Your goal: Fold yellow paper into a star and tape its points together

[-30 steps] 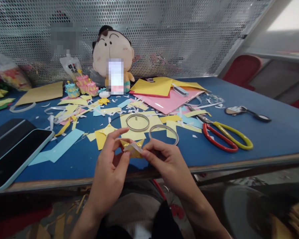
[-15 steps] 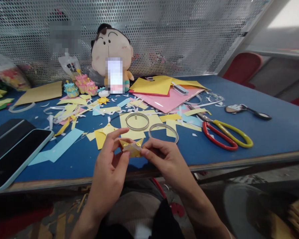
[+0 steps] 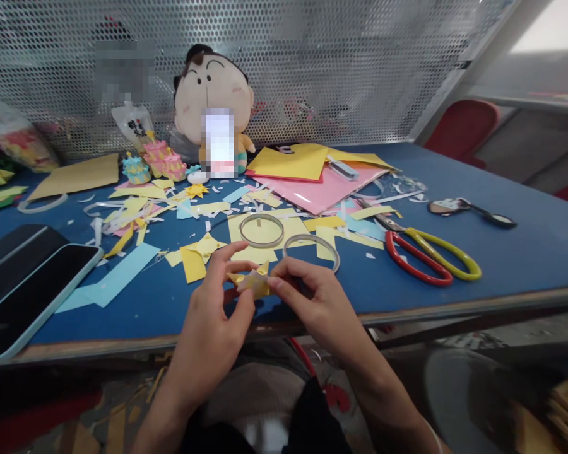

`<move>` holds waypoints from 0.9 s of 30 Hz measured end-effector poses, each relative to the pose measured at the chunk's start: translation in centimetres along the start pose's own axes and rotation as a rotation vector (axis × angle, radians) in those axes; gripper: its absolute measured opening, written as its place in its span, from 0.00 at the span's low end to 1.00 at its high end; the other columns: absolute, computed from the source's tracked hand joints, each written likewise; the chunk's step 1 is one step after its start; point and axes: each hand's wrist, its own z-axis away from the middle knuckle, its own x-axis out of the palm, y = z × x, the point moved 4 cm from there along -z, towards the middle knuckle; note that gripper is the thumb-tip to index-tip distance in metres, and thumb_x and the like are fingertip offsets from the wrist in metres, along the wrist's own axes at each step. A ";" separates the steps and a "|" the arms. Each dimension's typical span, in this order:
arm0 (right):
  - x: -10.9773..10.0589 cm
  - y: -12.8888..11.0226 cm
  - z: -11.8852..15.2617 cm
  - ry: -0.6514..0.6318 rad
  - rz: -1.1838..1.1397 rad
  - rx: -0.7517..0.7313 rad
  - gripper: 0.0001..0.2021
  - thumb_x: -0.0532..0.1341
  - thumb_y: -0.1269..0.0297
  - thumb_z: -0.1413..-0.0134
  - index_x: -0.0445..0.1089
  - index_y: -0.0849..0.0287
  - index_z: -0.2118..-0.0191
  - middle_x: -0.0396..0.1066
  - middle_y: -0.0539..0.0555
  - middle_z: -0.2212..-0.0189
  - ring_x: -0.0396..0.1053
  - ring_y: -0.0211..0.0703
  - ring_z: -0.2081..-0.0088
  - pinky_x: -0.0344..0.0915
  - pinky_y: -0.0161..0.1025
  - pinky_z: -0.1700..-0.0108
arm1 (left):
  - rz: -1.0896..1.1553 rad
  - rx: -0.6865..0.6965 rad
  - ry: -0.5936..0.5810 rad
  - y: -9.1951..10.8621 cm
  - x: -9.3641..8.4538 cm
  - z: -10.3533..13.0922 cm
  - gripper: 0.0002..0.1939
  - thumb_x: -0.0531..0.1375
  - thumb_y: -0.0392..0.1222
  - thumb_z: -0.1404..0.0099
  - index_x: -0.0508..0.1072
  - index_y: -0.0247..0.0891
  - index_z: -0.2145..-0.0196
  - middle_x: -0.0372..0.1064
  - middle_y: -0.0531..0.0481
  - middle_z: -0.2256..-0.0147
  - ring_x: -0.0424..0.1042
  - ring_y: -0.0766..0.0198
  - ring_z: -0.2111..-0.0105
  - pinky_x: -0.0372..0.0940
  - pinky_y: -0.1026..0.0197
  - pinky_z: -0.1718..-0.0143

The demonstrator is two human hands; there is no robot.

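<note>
Having shifted its thumb rightward, the left hand [image 3: 214,315] is gripping the folded yellow paper [image 3: 259,284] above the near table edge [image 3: 99,348] while the right hand [image 3: 319,296] is pinching the paper's right end, seemingly shaping folds and needing light, steady pressure next.

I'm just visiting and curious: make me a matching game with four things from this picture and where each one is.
Things
1. Folded yellow paper piece
2. Black-screened phone in a pale blue case
3. Scissors with red and yellow handles
4. Big-headed plush doll

Places
A. At the back, before the perforated metal panel
B. On the blue table, right of the right hand
C. Held in both hands
D. At the table's near left

Right pairs: 1-C, 2-D, 3-B, 4-A
</note>
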 end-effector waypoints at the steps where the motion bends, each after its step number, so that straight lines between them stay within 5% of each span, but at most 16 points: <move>1: 0.0 -0.1 0.0 -0.002 0.027 -0.012 0.08 0.54 0.67 0.48 0.60 0.58 0.77 0.61 0.47 0.80 0.58 0.35 0.76 0.54 0.34 0.72 | -0.022 -0.010 -0.010 0.0 0.0 -0.1 0.21 0.56 0.35 0.39 0.62 0.47 0.48 0.69 0.52 0.61 0.71 0.66 0.64 0.66 0.68 0.66; 10: 0.1 -1.2 0.3 0.013 0.291 -0.189 0.09 0.55 0.71 0.45 0.63 0.59 0.76 0.63 0.47 0.79 0.60 0.36 0.75 0.55 0.34 0.70 | -0.085 0.095 0.175 0.3 0.1 -0.1 0.15 0.58 0.32 0.42 0.65 0.45 0.58 0.65 0.60 0.77 0.67 0.72 0.75 0.59 0.73 0.78; 20: -1.6 -1.3 1.0 0.416 0.528 -0.265 0.07 0.59 0.63 0.44 0.71 0.61 0.67 0.71 0.51 0.75 0.67 0.40 0.72 0.62 0.38 0.67 | 0.042 0.194 0.411 0.6 -0.2 0.3 0.11 0.60 0.31 0.43 0.65 0.42 0.63 0.65 0.61 0.76 0.70 0.76 0.74 0.65 0.77 0.72; 23: -1.3 -1.6 1.1 0.359 0.363 -0.310 0.05 0.60 0.68 0.45 0.72 0.59 0.63 0.73 0.51 0.72 0.70 0.40 0.69 0.65 0.37 0.65 | 0.057 0.182 0.371 0.4 0.0 0.1 0.12 0.60 0.33 0.43 0.65 0.42 0.61 0.68 0.61 0.75 0.72 0.76 0.73 0.66 0.77 0.70; 27: -0.3 -2.0 1.0 0.264 0.257 -0.346 0.05 0.60 0.74 0.48 0.72 0.59 0.70 0.74 0.50 0.73 0.71 0.38 0.69 0.66 0.35 0.66 | 0.061 0.125 0.334 -0.1 0.2 0.2 0.14 0.61 0.34 0.44 0.66 0.44 0.60 0.70 0.61 0.74 0.72 0.75 0.73 0.66 0.77 0.72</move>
